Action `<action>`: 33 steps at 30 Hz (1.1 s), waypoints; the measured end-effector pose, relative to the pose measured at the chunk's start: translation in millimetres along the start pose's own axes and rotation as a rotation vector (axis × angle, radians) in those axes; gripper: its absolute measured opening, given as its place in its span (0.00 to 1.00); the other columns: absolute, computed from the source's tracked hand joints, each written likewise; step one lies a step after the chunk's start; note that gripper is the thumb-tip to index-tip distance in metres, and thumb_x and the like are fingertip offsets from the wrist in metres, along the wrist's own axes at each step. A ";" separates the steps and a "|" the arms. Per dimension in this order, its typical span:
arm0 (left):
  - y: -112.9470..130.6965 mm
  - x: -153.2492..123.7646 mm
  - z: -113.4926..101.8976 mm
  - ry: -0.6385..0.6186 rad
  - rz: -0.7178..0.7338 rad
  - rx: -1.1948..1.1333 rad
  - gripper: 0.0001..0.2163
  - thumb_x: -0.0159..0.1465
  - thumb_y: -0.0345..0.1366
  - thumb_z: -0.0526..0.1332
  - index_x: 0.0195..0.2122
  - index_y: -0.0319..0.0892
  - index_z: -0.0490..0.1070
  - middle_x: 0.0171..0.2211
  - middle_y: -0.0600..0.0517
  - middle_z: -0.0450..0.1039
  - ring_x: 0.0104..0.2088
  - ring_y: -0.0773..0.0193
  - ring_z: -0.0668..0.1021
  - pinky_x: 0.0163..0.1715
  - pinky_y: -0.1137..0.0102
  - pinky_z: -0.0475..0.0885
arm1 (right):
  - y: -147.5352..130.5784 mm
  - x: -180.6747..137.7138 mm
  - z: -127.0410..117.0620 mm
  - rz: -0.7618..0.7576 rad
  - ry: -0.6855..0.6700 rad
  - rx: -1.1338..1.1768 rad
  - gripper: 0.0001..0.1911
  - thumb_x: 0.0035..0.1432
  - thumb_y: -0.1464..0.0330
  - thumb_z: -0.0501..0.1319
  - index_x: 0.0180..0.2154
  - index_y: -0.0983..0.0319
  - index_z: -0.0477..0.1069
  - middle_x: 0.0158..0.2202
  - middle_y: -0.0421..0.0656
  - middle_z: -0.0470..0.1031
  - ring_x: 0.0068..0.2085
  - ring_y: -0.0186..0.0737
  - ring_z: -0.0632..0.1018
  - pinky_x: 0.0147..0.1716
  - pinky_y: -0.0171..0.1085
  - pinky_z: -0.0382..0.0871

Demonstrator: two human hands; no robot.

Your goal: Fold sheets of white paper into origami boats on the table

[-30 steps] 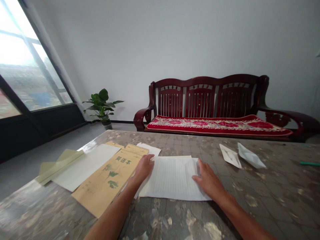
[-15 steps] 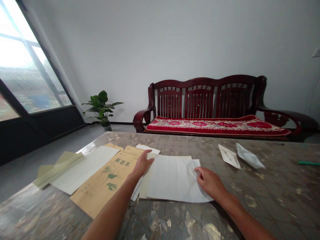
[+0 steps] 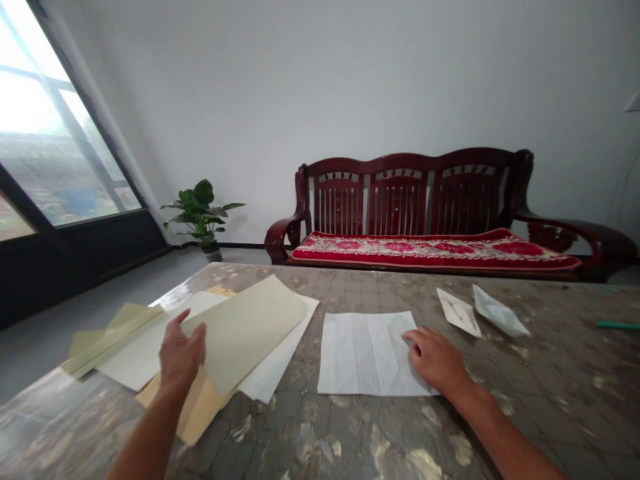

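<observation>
My left hand (image 3: pixel 181 350) pinches the left edge of a pale cream sheet of paper (image 3: pixel 250 327), which lies slanted over a brown notebook (image 3: pixel 200 410). Most of the notebook's cover is hidden beneath it. A white sheet (image 3: pixel 280 353) sticks out from under the cream one on the right. My right hand (image 3: pixel 435 360) is closed at the right edge of a lined sheet of paper (image 3: pixel 367 353), fingers curled and the index tip on the paper. Fold creases run across this lined sheet, which lies flat on the table.
Two folded paper boats (image 3: pixel 459 312) sit at the right, with a green pen (image 3: pixel 617 325) farther right. More paper (image 3: pixel 117 333) lies at the left of the patterned table (image 3: pixel 320 440). Beyond stand a wooden bench (image 3: pixel 400 200) and a potted plant (image 3: pixel 203 213).
My left hand has moved left, drawing the cream sheet from under the lined paper and over the notebook. The lined sheet now lies alone by my right hand, which stays nearly in place.
</observation>
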State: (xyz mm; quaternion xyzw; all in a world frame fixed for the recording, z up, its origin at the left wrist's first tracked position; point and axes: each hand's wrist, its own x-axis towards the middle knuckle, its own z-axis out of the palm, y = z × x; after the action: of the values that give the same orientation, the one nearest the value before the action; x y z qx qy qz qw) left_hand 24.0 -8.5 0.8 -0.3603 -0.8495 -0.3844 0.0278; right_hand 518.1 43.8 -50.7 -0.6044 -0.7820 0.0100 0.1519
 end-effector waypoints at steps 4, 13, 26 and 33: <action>-30.8 2.6 -13.5 -0.046 -0.109 0.156 0.31 0.61 0.44 0.55 0.64 0.36 0.57 0.34 0.46 0.74 0.37 0.48 0.78 0.38 0.56 0.74 | -13.7 -3.6 -11.8 -0.153 -0.040 0.080 0.18 0.54 0.71 0.56 0.46 0.60 0.76 0.45 0.46 0.76 0.48 0.46 0.71 0.51 0.41 0.61; 33.4 -56.7 15.1 -0.420 0.656 0.025 0.21 0.65 0.45 0.53 0.57 0.45 0.68 0.58 0.45 0.69 0.58 0.51 0.71 0.60 0.57 0.65 | -35.5 -10.6 -23.5 -0.216 -0.247 0.112 0.26 0.52 0.63 0.60 0.54 0.58 0.71 0.57 0.49 0.69 0.56 0.52 0.67 0.55 0.49 0.59; 125.0 -147.0 61.4 -0.997 1.184 0.337 0.33 0.55 0.24 0.59 0.64 0.47 0.60 0.64 0.42 0.61 0.61 0.44 0.67 0.58 0.52 0.66 | -30.7 -20.6 -34.5 -0.209 -0.499 0.163 0.45 0.44 0.75 0.59 0.66 0.58 0.57 0.69 0.50 0.53 0.68 0.56 0.55 0.64 0.55 0.52; 122.7 -134.7 72.0 -0.927 1.158 0.206 0.25 0.56 0.24 0.60 0.55 0.47 0.71 0.58 0.47 0.70 0.57 0.50 0.72 0.58 0.57 0.66 | -25.3 -16.5 -29.9 -0.235 -0.401 0.172 0.43 0.41 0.80 0.57 0.62 0.59 0.65 0.65 0.50 0.62 0.64 0.53 0.64 0.62 0.52 0.58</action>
State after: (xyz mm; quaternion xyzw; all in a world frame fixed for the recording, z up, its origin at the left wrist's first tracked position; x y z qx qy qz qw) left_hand 217.8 15.0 -15.8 -0.8705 -0.4802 -0.0355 -0.1014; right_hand 505.3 16.4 -20.9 -0.4800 -0.8578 0.1785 0.0448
